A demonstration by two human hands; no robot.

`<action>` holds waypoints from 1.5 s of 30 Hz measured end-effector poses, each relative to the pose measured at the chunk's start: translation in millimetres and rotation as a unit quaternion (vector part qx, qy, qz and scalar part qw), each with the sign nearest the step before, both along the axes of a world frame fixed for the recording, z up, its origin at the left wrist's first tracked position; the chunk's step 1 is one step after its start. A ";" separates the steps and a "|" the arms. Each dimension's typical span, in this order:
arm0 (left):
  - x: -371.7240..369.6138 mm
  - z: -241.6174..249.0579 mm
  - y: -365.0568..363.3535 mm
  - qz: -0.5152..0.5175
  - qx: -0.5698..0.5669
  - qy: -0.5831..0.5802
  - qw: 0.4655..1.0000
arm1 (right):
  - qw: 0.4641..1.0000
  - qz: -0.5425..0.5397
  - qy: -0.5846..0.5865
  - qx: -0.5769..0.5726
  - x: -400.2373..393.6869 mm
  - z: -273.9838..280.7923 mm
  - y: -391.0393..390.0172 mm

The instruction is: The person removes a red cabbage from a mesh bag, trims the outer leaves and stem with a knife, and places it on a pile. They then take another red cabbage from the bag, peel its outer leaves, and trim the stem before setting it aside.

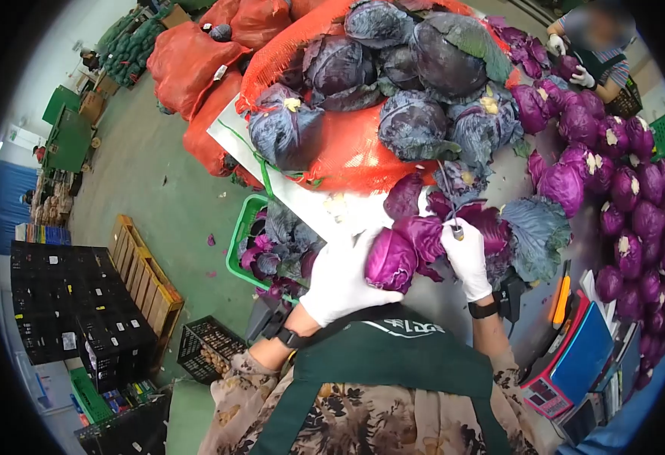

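My left hand (340,280), in a white glove, is wrapped round a peeled purple cabbage (391,261) low at the middle of the table. To its right, my right hand (465,254), also gloved, is closed on the handle of a small tool (457,230) with a thin metal part pointing up. Loose purple leaves (420,235) lie between the two hands. A large blue-green outer leaf (536,236) rests right of my right hand. Unpeeled dark cabbages (412,125) sit beyond on a red mesh bag (351,148).
Peeled cabbages (628,250) are piled along the right. A green crate (234,254) of leaves stands left of the table. Folders and a scale-like pink device (548,396) are at the lower right. Another person's gloved hand (583,76) is at the top right.
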State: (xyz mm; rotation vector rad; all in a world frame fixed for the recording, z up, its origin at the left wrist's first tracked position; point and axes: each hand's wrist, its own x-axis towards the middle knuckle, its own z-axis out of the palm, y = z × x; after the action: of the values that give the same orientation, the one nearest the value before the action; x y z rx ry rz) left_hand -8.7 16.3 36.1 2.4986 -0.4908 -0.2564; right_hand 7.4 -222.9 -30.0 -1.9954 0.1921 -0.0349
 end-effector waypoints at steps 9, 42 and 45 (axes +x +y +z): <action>6.7 -3.9 30.5 -0.031 -0.071 0.171 0.982 | 0.998 -0.039 0.038 -0.015 -0.9 -39.6 -33.5; -17.8 -77.5 80.8 0.213 -0.685 0.345 0.605 | 0.956 -0.045 -0.198 -0.211 -3.7 52.1 -11.7; -12.2 -80.7 73.4 0.212 -0.679 0.373 0.596 | 0.978 0.124 -0.115 0.123 -3.2 89.6 24.5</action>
State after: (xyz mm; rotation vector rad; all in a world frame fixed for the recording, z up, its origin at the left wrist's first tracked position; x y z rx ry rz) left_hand -20.9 89.7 -44.6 0.7586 0.2716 -0.4574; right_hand 4.2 -198.3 59.5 -1.7382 -0.1929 -0.0775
